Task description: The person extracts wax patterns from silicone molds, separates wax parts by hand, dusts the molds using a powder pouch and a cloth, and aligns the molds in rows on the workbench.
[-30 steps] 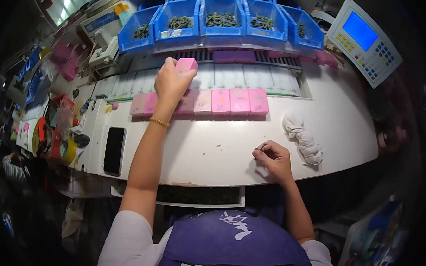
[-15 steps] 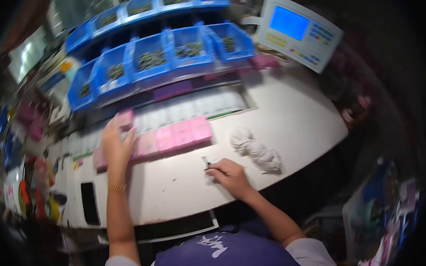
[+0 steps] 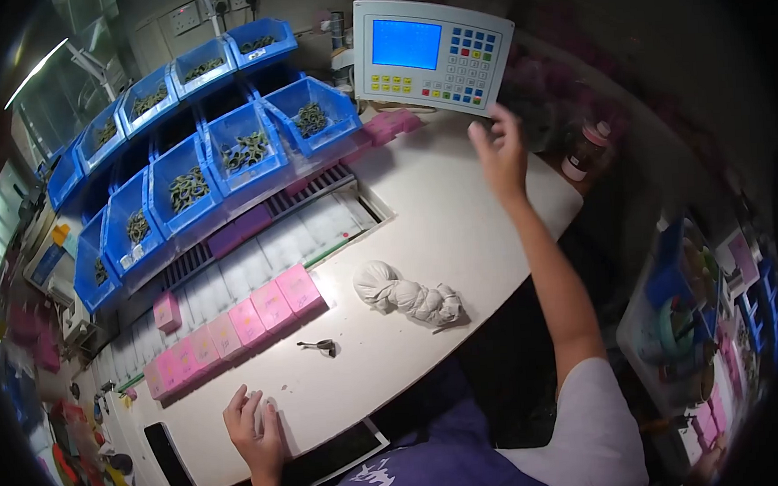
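My right hand (image 3: 500,153) is raised just below the lower right corner of the control panel (image 3: 432,58), fingers apart and slightly curled, holding nothing. Above the table's front edge is my left hand (image 3: 256,430), its fingers loosely spread and empty. A small dark object (image 3: 320,346) lies on the white table between the pink block row and the twisted cloth. The row of pink blocks (image 3: 239,326) runs diagonally along the slatted tray. One separate pink block (image 3: 167,313) sits behind the row on the white slats.
Blue bins (image 3: 188,190) with green pieces stand in two tiers behind the tray. A twisted white cloth (image 3: 407,295) lies mid-table. The phone (image 3: 169,459) is at the front left, a purple block (image 3: 239,231) behind the slats, and a bottle (image 3: 586,151) at the right.
The view has turned right. My right hand has let go of the small dark object and moved up to the panel. My left hand has left the separate pink block and come back toward the front edge.
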A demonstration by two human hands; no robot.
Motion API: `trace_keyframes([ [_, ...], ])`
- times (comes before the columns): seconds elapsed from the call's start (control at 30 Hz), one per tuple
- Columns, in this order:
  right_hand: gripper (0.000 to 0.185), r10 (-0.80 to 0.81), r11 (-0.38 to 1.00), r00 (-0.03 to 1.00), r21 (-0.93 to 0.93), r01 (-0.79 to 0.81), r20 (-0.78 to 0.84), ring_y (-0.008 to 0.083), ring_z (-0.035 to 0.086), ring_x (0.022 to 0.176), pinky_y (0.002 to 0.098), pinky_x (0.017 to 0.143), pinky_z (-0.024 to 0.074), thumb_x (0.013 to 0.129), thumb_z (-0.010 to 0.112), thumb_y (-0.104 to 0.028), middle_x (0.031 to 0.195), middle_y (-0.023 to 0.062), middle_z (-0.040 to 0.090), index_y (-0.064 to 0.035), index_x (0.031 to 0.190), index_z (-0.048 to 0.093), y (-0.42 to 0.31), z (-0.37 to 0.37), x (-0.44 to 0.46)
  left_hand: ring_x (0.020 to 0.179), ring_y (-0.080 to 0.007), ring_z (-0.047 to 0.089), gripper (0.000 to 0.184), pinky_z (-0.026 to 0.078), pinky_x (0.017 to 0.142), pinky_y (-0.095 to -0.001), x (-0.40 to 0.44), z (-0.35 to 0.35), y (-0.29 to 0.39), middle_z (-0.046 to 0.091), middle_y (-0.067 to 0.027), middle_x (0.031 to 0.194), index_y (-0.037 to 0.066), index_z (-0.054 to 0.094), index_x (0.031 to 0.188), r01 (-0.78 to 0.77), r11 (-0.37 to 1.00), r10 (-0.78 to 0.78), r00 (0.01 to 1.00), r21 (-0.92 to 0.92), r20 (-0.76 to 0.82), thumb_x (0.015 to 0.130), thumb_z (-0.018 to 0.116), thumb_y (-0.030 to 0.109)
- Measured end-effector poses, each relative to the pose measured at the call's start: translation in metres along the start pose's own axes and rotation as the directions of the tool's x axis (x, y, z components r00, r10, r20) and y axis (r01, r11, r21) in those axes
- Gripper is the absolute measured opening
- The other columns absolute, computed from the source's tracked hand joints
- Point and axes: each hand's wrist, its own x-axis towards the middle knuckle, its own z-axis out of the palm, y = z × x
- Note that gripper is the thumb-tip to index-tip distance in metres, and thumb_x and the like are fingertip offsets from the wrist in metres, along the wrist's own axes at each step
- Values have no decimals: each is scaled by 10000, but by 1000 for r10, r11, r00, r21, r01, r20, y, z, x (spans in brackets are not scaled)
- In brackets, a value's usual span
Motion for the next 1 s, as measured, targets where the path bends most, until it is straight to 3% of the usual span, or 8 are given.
trace_keyframes([
  [0.03, 475, -48, 999, 999, -18, 47, -24, 227, 559, 994, 356, 858, 484, 884, 749, -229, 1213, 96, 603, -72, 1297, 576, 17, -3, 22, 1084, -336, 576, 315, 480, 951, -418, 5, 5, 2, 589, -193, 1294, -6, 678, 1150, -7, 1000, 7, 1000, -28, 13, 835, 691, 6],
  [0.07, 567, 88, 996, 996, -19, -88, -21, 222, 580, 1107, 324, 879, 479, 903, 735, -275, 1340, 113, 579, -67, 1385, 521, 35, -1, 37, 1084, -336, 576, 315, 480, 951, -418, 13, 9, 7, 589, -193, 1294, -6, 678, 1150, -8, 999, 8, 1000, -32, 15, 835, 691, 6],
  [0.13, 619, 150, 989, 989, -14, -149, 3, 234, 557, 1214, 334, 942, 473, 916, 727, -263, 1378, 143, 557, -18, 1420, 465, 48, 2, 61, 1105, -335, 569, 397, 479, 947, -420, 34, 18, 22, 580, -182, 1319, 18, 656, 1219, -209, 978, 209, 978, -11, 23, 825, 690, -13],
  [0.3, 566, 225, 908, 966, 333, -255, 126, 249, 599, 1160, 351, 932, 496, 917, 725, -285, 1282, 172, 610, 40, 1319, 492, 54, 18, 94, 1079, -334, 568, 420, 496, 904, -410, 66, 34, 50, 597, -149, 1305, 53, 664, 1226, -387, 918, 374, 917, 88, 134, 823, 667, -64],
  [0.37, 430, 226, 898, 958, 342, -275, 177, 237, 668, 1019, 343, 881, 501, 906, 733, -278, 1105, 153, 701, 33, 1149, 562, 44, 16, 101, 1050, -333, 574, 394, 498, 888, -411, 66, 37, 43, 622, -140, 1249, 52, 673, 1198, -388, 918, 370, 912, 82, 176, 819, 675, -58],
  [0.47, 357, 268, 931, 954, 220, -292, 132, 219, 670, 996, 340, 850, 506, 901, 735, -258, 1081, 150, 701, 20, 1057, 573, 42, 20, 105, 935, -310, 586, 255, 493, 839, -410, 64, 44, 36, 677, -107, 1061, 38, 704, 1062, -385, 922, 371, 910, 44, 184, 811, 700, -5],
  [0.77, 328, 244, 859, 945, 404, -314, 217, 191, 662, 981, 322, 841, 505, 899, 732, -212, 1088, 142, 698, 20, 1075, 581, 60, 21, 93, 863, -276, 582, 159, 468, 764, -384, 60, 48, 35, 682, -73, 983, 61, 715, 977, -353, 935, 346, 930, 39, 124, 821, 728, 30],
  [1.0, 405, 301, 865, 939, 366, -343, 167, 196, 660, 990, 314, 853, 502, 879, 761, -258, 1081, 156, 693, 32, 1087, 569, 41, 26, 99, 875, -275, 581, 178, 456, 797, -389, 54, 51, 36, 674, -81, 1013, 62, 715, 992, -322, 946, 319, 943, 21, 95, 819, 732, 26],
])
